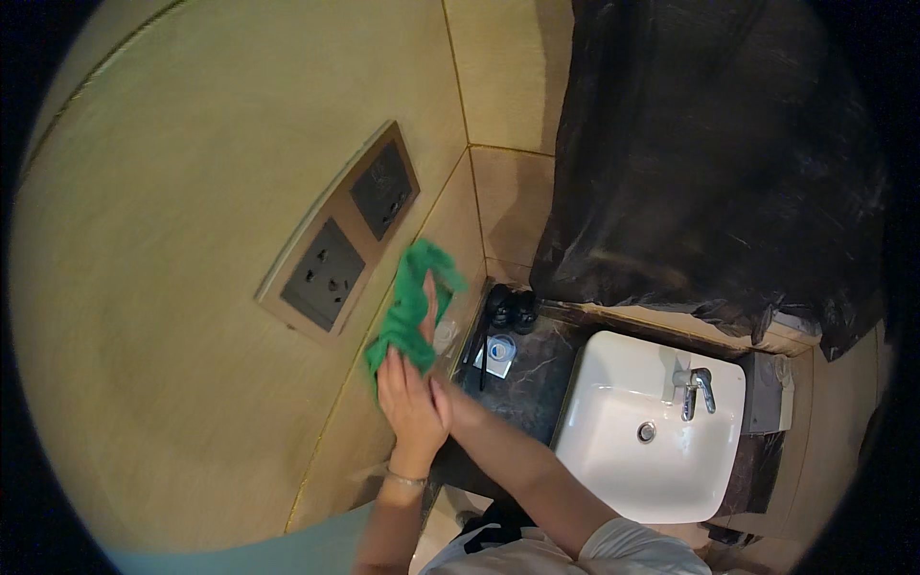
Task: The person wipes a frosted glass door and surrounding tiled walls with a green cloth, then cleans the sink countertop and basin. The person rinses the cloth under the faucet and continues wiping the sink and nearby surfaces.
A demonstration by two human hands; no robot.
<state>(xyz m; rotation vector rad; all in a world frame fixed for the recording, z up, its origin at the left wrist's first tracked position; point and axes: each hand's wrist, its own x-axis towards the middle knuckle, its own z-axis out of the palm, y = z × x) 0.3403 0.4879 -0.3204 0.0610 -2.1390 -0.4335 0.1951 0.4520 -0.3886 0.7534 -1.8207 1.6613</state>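
A green cloth [410, 297] lies bunched against the beige wall tiles, just below a socket panel [340, 235]; its upper corner is blurred. My left hand [412, 407], with a thin bracelet at the wrist, closes its fingers on the cloth's lower end. From the lower right my right forearm [522, 470] crosses to meet it. My right hand [443, 398] goes into the folds of the same cloth, its fingers mostly hidden by the cloth and the left hand. A pinkish strip shows between the folds; whether it is skin or fabric is unclear.
A dark stone counter [537, 383] carries a small white-and-blue box [496, 355] and black round objects [511, 307] in the corner. To the right stands a white basin [623, 450] with a chrome tap [695, 388]. Black plastic sheeting [719, 163] hangs above it.
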